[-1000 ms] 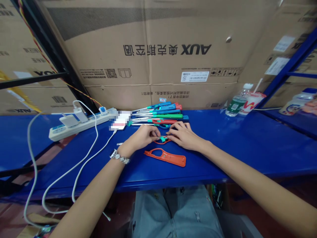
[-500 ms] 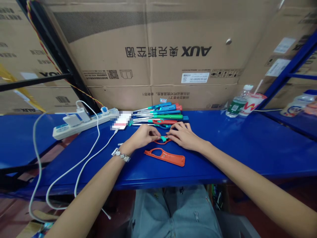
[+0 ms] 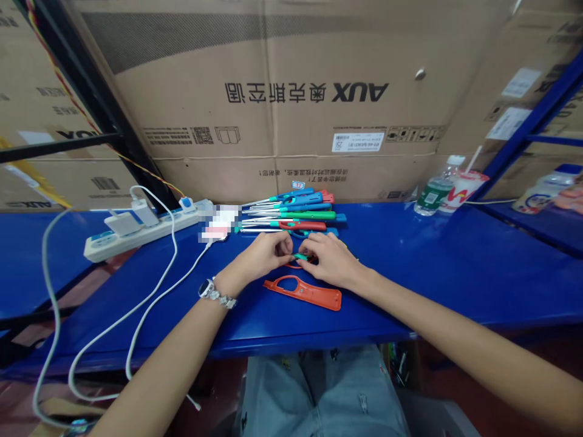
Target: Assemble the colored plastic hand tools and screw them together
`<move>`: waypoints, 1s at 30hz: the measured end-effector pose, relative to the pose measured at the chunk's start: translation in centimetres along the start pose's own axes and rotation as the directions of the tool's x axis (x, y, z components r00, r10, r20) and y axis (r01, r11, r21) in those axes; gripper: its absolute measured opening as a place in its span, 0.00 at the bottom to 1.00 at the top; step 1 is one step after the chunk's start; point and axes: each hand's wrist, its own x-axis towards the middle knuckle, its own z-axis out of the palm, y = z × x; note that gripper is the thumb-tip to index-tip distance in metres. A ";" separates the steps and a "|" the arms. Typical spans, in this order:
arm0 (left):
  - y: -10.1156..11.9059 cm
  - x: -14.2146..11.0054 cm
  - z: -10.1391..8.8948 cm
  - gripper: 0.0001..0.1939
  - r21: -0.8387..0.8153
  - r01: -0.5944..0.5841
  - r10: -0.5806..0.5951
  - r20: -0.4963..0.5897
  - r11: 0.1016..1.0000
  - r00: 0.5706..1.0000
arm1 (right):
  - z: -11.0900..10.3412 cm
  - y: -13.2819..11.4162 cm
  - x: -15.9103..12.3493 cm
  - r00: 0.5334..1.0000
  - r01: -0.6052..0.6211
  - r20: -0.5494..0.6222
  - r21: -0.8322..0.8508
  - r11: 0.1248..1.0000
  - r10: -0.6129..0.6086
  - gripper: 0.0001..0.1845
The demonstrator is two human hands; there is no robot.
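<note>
My left hand (image 3: 266, 255) and my right hand (image 3: 330, 261) come close together over the blue table, fingers bent inward. Between their fingertips is a small green plastic part (image 3: 300, 257), pinched from both sides. It sits at an orange lighter shell half (image 3: 289, 265), which my fingers mostly hide. Nearer to me lies a loose orange half shell (image 3: 319, 297) of a long-necked lighter, its finger loop toward the left. Just beyond my hands several long-necked lighters (image 3: 314, 215) in blue, green and red lie in a row, their metal necks pointing left.
A white power strip (image 3: 136, 233) with plugged-in chargers stands on the left, white cables (image 3: 168, 276) trailing over the table. Beside it lies a blurred phone (image 3: 221, 222). At the back right are a water bottle (image 3: 432, 191) and a cup with a straw (image 3: 462, 191). Cardboard (image 3: 182, 73) walls the back.
My right fingers have curled in more closely around the green part, and less of it shows. My left hand has shifted slightly. The loose orange shell stays on the table.
</note>
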 end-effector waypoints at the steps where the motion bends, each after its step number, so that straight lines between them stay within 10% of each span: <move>1: 0.2 -0.2 -0.1 0.07 0.070 -0.044 0.044 -0.010 0.997 0.999 | 0.1 0.0 0.0 1.000 -0.015 -0.002 0.014 1.000 0.015 0.05; 6: 0.1 -1.5 -0.1 0.04 0.312 -0.182 0.158 0.100 0.932 0.982 | 0.5 0.3 0.0 0.999 -0.032 -0.023 0.111 0.993 0.035 0.02; 17: -0.9 -1.5 -0.4 0.12 0.343 -0.268 0.218 0.179 0.900 0.960 | -0.7 -0.7 0.0 0.997 0.065 0.052 -0.227 0.972 -0.055 0.08; 30: -1.5 -1.5 -0.5 0.13 0.315 -0.281 0.238 0.168 0.906 0.957 | 0.0 -0.1 1.6 0.987 0.159 0.057 -0.201 0.967 -0.151 0.04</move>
